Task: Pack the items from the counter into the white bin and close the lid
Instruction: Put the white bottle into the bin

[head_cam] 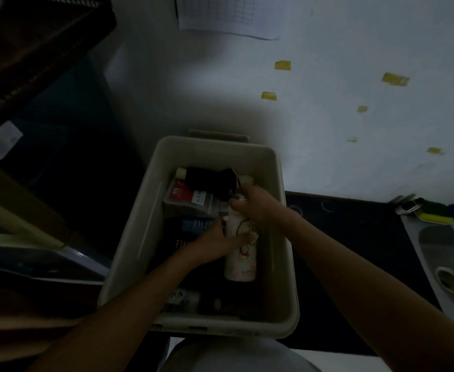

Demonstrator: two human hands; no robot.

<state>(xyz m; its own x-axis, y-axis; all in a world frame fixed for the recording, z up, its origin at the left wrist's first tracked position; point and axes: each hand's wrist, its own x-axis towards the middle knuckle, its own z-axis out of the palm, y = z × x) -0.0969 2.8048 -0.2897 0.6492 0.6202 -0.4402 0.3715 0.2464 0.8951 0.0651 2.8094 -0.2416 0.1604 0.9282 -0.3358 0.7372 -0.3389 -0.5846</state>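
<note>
The white bin [140,237] stands open on the dark counter in the middle of the view. Inside it a white patterned bottle [240,264] lies lengthwise along the right side. My right hand [255,205] grips the bottle's top end. My left hand [220,241] holds the bottle's middle from the left. Further back in the bin lie a red and white packet [185,196], a black pouch [207,178] and a dark box with pale print [191,226]. More dark items sit at the bin's near end, too dim to tell apart.
A black counter [354,251] runs to the right, ending at a steel sink [451,259] with a yellow-green sponge [435,214] at its back. Dark furniture fills the left side. The pale wall behind carries yellow tape scraps [282,65] and a paper sheet [228,14].
</note>
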